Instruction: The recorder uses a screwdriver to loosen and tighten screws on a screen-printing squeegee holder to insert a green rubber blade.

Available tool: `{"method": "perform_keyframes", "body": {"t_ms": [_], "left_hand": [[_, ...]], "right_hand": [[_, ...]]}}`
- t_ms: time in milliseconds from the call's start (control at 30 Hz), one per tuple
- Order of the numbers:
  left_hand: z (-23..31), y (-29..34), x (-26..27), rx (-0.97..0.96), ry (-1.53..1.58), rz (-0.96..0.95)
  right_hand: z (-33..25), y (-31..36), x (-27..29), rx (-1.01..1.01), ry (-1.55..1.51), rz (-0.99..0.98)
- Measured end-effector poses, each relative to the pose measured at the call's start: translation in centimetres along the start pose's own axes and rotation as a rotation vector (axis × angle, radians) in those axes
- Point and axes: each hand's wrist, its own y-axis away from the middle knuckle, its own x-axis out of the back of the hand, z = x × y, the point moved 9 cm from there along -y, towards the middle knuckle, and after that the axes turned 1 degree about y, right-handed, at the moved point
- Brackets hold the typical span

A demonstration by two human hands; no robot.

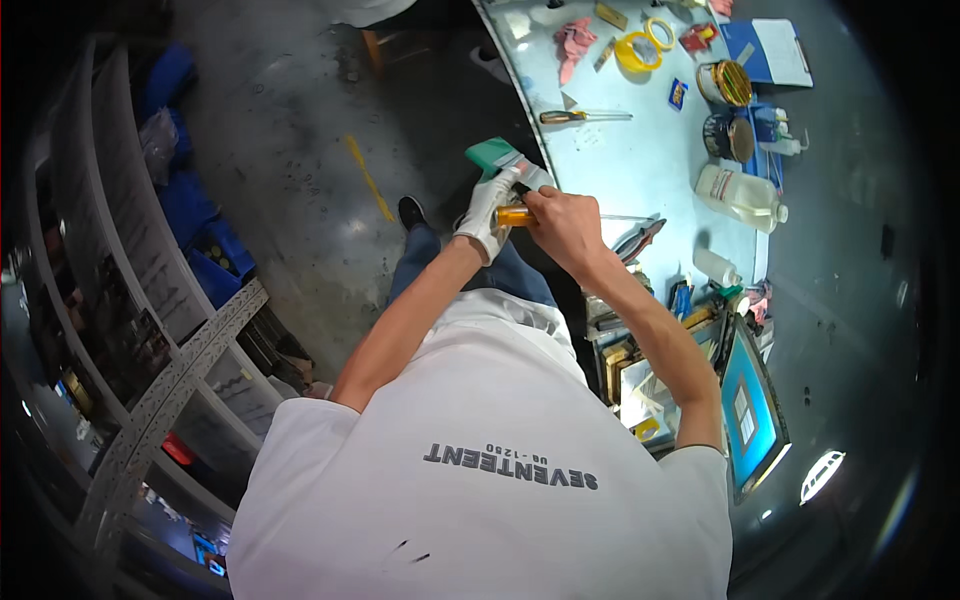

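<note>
My left hand [486, 215], in a white glove, is closed at the lower end of a flat green and white piece [493, 155], whose exact kind I cannot make out. My bare right hand [566, 228] is curled right beside it, its fingers meeting the left hand's fingertips. An orange handle [515, 216] pokes out of the right fist toward the glove. In line with it, a thin metal shaft [628, 217] shows on the fist's other side, like a screwdriver's. Some dark bit [520, 188] sits between the two hands, mostly hidden.
On the workbench [600, 155] at right lie a screwdriver [585, 116], pliers [640, 240], yellow tape [638, 52] and a pink rag [574, 48]. Cans [724, 83] and a translucent jug [741, 198] line its far side. A monitor [752, 408] stands lower right, metal shelving [165, 405] left.
</note>
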Motion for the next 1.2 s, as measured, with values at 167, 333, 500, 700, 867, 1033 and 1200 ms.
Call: {"method": "perform_keyframes", "body": {"t_ms": [167, 333, 500, 700, 867, 1033, 1200], "left_hand": [[6.1, 3.7, 3.7, -0.122, 0.179, -0.062], [12.9, 11.3, 4.9, -0.208, 0.037, -0.105], [15.2, 15.3, 6.0, -0.296, -0.195, -0.047], [15.6, 20.1, 5.9, -0.344, -0.203, 0.104], [14.8, 22.0, 5.0, -0.411, -0.243, 0.168], [13.6, 22.9, 2.8, -0.515, -0.180, 0.164], [13.2, 23.9, 1.9, -0.556, -0.269, 0.209]], "right_hand": [[-6.5, 1.0, 5.9, 0.052, -0.414, -0.015], [-7.0, 5.4, 16.4, -0.097, -0.444, 0.324], [-6.3, 9.4, 15.1, -0.185, -0.802, 0.328], [-8.3, 9.5, 11.6, -0.165, -1.168, 0.400], [-10.4, 9.7, 8.9, -0.187, -1.279, 0.199], [-10.0, 11.5, 9.4, -0.083, -1.449, -0.065], [-7.2, 13.1, 10.4, -0.220, -1.305, -0.079]]}}
